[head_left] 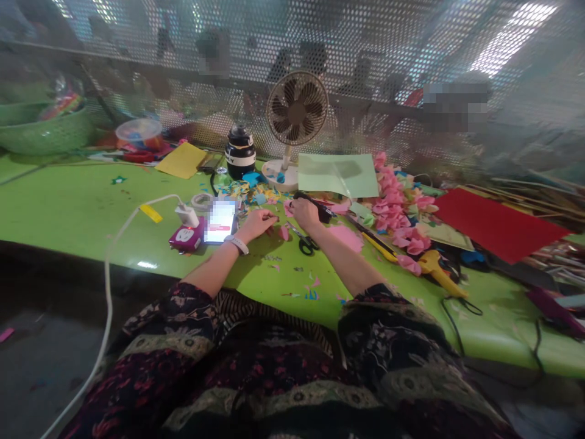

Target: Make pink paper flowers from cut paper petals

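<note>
My left hand point(256, 225) rests low over the green table, its fingers drawn together in a pinch. Whatever is between them is too small to tell. My right hand point(305, 214) is closed, knuckles up, against a dark elongated object point(323, 210); its fingertips point down at a small pink paper piece point(287, 209), and what they grip is hidden. Between the hands lie black-handled scissors point(307, 245) and a pink paper petal point(284, 232). A pink paper sheet point(346, 238) lies beside my right forearm. Left of my left hand is a lit phone point(220, 221).
A purple power socket point(186, 236) with a white charger stands left. Behind are a small fan point(297, 113), a black jar point(240, 155) and a pale green sheet point(339, 175). Rightward lie pink paper flowers point(393, 198), a yellow glue gun point(441, 273) and red paper point(500, 221).
</note>
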Demonstrator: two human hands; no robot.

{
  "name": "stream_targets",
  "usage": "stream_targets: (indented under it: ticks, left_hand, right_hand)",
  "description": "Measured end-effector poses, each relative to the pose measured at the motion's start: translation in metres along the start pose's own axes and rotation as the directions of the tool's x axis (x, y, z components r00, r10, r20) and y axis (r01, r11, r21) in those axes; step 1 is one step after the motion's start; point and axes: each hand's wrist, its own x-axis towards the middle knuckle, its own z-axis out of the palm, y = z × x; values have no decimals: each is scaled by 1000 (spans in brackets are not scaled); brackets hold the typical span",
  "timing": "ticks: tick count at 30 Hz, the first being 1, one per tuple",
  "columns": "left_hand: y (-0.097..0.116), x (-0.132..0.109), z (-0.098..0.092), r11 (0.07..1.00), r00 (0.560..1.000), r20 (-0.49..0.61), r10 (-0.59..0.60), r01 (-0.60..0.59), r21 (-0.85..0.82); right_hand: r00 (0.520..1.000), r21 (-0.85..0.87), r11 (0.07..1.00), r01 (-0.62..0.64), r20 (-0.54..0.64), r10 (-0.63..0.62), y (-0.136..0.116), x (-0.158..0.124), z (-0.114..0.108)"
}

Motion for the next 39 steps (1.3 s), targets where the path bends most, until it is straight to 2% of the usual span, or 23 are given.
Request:
stream_targets:
  ticks: [6, 9, 11, 13, 15, 17, 20, 22, 24, 26, 29, 33, 39]
  left_hand:
    - [-4, 2, 1, 999, 1000, -1, 7, -7, -44]
    - [0, 1, 3, 995, 999, -20, -29, 27, -100]
    - [5, -2, 4, 979, 997, -28, -77, 70, -190]
    - [12, -4, 5, 936, 992, 3, -128, 122, -330]
    - [17, -7, 5, 861, 986, 71, -153, 169, -479]
    - [21, -10, 5, 793, 981, 137, -138, 192, -578]
    - [23, -15, 4, 786, 974, 211, -87, 197, -586]
    - [22, -18, 5, 814, 959, 276, -69, 215, -540]
    - [22, -20, 6, 829, 943, 328, -58, 229, -511]
    - [21, -22, 7, 829, 939, 342, -44, 225, -512]
    - [20, -22, 8, 818, 933, 358, -12, 216, -534]
    - [17, -21, 9, 847, 930, 363, 55, 149, -510]
    - [14, -20, 10, 887, 939, 338, 59, 106, -450]
  right_hand:
    - [992, 302, 950, -76, -72, 102, 10, 2, 5]
    - [988, 454, 889, -61, -100, 119, 11, 3, 5]
    - [978, 505, 863, -13, -172, 115, 10, 0, 2]
    - [960, 498, 861, 107, -276, 40, 7, -10, -1]
    - [920, 416, 862, 289, -370, -130, 5, -27, -3]
    - [863, 274, 862, 427, -408, -298, 4, -48, -4]
    - [835, 161, 873, 461, -413, -365, 5, -78, -1]
    - [838, 223, 872, 435, -454, -302, 5, -90, 2]
    - [837, 364, 837, 408, -515, -184, 4, -95, 6]
    - [842, 528, 760, 379, -538, -46, 1, -95, 8]
    - [877, 713, 630, 308, -469, 101, -3, -92, 11]
    - [912, 801, 545, 246, -382, 150, -5, -89, 12]
    - [928, 834, 510, 210, -334, 165, -9, -92, 8]
